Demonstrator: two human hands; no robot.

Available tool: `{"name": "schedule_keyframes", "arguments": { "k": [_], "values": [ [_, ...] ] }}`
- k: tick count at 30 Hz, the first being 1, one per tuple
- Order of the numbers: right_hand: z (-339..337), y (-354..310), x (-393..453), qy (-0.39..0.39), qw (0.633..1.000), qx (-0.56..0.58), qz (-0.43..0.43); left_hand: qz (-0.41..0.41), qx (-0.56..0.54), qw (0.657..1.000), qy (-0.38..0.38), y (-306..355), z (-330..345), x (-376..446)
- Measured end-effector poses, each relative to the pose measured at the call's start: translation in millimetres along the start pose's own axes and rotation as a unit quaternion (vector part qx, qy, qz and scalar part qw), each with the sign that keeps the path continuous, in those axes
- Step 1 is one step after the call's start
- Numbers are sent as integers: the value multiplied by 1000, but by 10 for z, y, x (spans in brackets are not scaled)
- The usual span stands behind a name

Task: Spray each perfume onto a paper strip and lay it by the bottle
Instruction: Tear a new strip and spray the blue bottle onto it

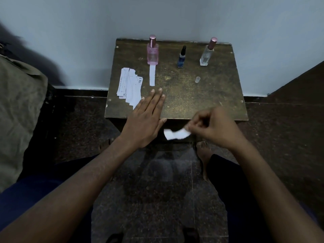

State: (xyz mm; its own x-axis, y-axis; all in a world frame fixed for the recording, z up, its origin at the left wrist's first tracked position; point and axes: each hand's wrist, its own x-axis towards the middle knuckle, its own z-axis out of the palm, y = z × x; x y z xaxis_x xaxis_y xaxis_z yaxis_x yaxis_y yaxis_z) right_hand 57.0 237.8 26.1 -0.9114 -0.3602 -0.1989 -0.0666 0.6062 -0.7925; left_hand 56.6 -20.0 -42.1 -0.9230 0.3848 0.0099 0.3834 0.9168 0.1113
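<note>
- The right hand (215,127) pinched a light, floppy paper strip (176,134) by one end.
- The left hand (147,118) lay flat and empty on the bench (201,95).

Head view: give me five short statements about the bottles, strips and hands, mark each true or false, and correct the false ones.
1. A paper strip lies in front of the pink bottle. True.
2. The blue bottle wears its cap. False: its sprayer is bare, and a small clear cap lies apart on the table.
3. The right hand pinches a paper strip. True.
4. The left hand grips the clear bottle. False: it lies flat, fingers straight, holding nothing.
5. The pile of spare strips lies right of the clear bottle. False: it lies at the table's left side.
</note>
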Motion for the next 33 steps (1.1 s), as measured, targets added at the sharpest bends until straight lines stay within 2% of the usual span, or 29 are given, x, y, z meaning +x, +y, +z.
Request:
{"name": "schedule_keyframes", "arguments": {
  "k": [1,2,4,5,7,8,9,10,11,12,13,14,15,17,18,19,20,21,22,23,24,25,26,27,29,30,31,32,33],
  "values": [
    [25,13,-2,-17,993,-114,3,1,2,1000,3,-7,8,1],
    [54,14,-8,-28,991,-134,9,2,3,1000,6,-11,17,2],
    [85,-17,-49,-38,997,68,-7,3,2,1000,7,-20,24,8],
    [66,-62,-70,-39,972,232,-25,1,2,1000,5,-19,27,9],
    [26,-122,-89,-78,856,507,-68,1,4,1000,1,-18,25,12],
    [8,-145,-90,-93,823,554,-78,1,5,1000,1,-21,21,11],
    [-4,-138,-82,-93,834,540,-67,1,6,1000,2,-21,20,10],
    [-4,-109,-64,-73,885,459,-33,1,5,1000,3,-21,15,7],
    [8,-61,-45,-45,951,306,5,0,3,1000,1,-20,10,5],
    [36,-14,-31,-33,993,109,37,0,2,1000,1,-17,7,4],
    [69,25,-17,-38,996,-56,58,1,3,1000,2,-17,7,6],
    [104,44,-8,-38,986,-143,73,2,5,1000,2,-17,10,9],
    [125,58,-4,-34,987,-132,82,2,5,1000,2,-19,12,12],
    [106,45,-29,-52,992,100,57,2,6,1000,0,-23,19,12],
    [76,8,-47,-69,964,255,28,2,6,1000,1,-24,21,15],
    [57,-24,-58,-89,912,399,-1,2,7,1000,0,-25,22,16],
    [43,-57,-59,-106,860,498,-16,2,6,1000,0,-25,20,18],
    [31,-72,-53,-114,833,540,-16,2,5,1000,0,-23,20,19],
    [30,-62,-43,-108,846,522,5,1,4,1000,1,-24,19,17],
    [35,-27,-29,-82,902,423,32,1,4,1000,1,-25,16,15],
    [44,13,-18,-49,968,240,53,2,4,1000,2,-23,14,13],
    [58,53,-6,-31,997,39,60,3,5,1000,5,-22,16,11],
    [81,70,2,-27,994,-87,59,3,5,1000,7,-26,20,12],
    [106,73,7,-24,991,-114,60,5,4,1000,10,-29,22,15],
    [112,47,-22,-47,996,68,38,5,4,1000,11,-32,30,15],
    [85,4,-39,-62,975,212,18,4,6,1000,11,-32,35,16],
    [53,-21,-50,-75,933,352,-4,4,9,1000,10,-30,36,22],
    [33,-45,-54,-89,889,449,-17,4,10,1000,8,-31,33,24],
    [18,-62,-51,-96,867,488,-21,4,9,1000,6,-31,29,24]
  ]
}}
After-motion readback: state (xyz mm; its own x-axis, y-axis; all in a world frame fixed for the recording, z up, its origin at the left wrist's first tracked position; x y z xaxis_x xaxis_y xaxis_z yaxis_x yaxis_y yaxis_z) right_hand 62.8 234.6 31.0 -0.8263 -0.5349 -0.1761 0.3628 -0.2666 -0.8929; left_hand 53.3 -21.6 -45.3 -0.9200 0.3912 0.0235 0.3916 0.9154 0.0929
